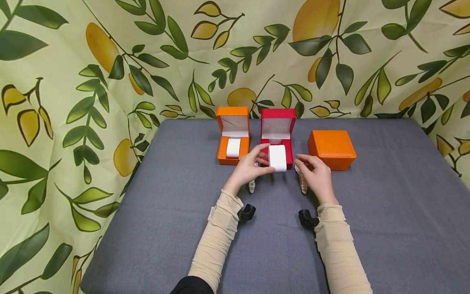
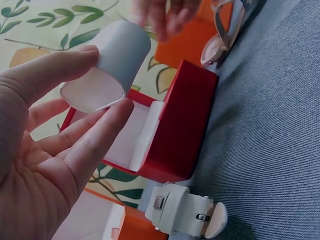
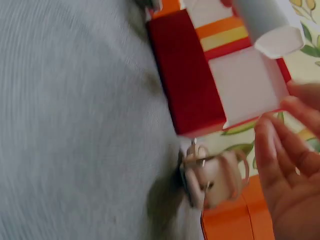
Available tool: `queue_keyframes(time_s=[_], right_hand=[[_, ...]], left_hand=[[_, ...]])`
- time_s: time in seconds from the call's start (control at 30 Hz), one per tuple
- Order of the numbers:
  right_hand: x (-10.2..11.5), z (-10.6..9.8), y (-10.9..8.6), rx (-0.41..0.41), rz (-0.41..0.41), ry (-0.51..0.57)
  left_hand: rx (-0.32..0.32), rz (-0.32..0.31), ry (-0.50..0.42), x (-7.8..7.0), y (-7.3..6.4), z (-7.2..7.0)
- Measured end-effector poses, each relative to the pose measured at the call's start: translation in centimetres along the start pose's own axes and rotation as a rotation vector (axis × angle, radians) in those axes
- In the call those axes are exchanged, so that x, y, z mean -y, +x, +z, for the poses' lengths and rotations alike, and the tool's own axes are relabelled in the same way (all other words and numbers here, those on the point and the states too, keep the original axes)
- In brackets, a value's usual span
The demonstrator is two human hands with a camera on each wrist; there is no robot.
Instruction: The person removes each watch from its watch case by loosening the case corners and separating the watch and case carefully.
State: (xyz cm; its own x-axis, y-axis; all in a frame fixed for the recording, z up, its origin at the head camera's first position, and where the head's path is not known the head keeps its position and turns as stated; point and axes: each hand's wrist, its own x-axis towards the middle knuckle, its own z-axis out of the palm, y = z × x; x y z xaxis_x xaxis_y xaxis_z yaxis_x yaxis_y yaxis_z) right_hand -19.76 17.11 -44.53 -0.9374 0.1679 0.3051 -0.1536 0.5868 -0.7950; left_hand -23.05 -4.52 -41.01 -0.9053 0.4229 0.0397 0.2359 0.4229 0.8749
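My left hand holds a white watch cushion between thumb and fingertips, raised in front of the open red watch box. In the left wrist view, the cushion is a tube with a flat, pale end. My right hand hovers right of the cushion with bent, loose fingers and nothing in its grasp. Below it lies a beige-pink watch, apart from the fingers in the right wrist view. A white-strapped watch lies by the red box's left front, partly hidden by my left hand in the head view.
Left of the red box stands an open orange box with a white cushion inside. A closed orange box stands to the right. Grey cloth covers the table, and a leaf-patterned curtain hangs behind it.
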Motion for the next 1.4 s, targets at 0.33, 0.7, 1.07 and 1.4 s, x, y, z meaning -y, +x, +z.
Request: queue_keyframes(time_s=[0.33, 0.7, 1.07, 1.4], right_hand=[[1.6, 0.3, 0.0, 0.286, 0.101, 0.366], [2.1, 0.0, 2.2, 0.286, 0.068, 0.295], [1.6, 1.5, 4.0, 0.308, 0.137, 0.231], [1.4, 2.7, 4.0, 0.305, 0.211, 0.283]], left_hand=[[-0.007, 0.01, 0.015, -0.6, 0.1, 0.6], [-0.002, -0.014, 0.13, -2.4, 2.6, -0.1], [-0.016, -0.067, 0.186, -1.5, 4.3, 0.3], [-0.021, -0.066, 0.269, -0.3, 4.3, 1.1]])
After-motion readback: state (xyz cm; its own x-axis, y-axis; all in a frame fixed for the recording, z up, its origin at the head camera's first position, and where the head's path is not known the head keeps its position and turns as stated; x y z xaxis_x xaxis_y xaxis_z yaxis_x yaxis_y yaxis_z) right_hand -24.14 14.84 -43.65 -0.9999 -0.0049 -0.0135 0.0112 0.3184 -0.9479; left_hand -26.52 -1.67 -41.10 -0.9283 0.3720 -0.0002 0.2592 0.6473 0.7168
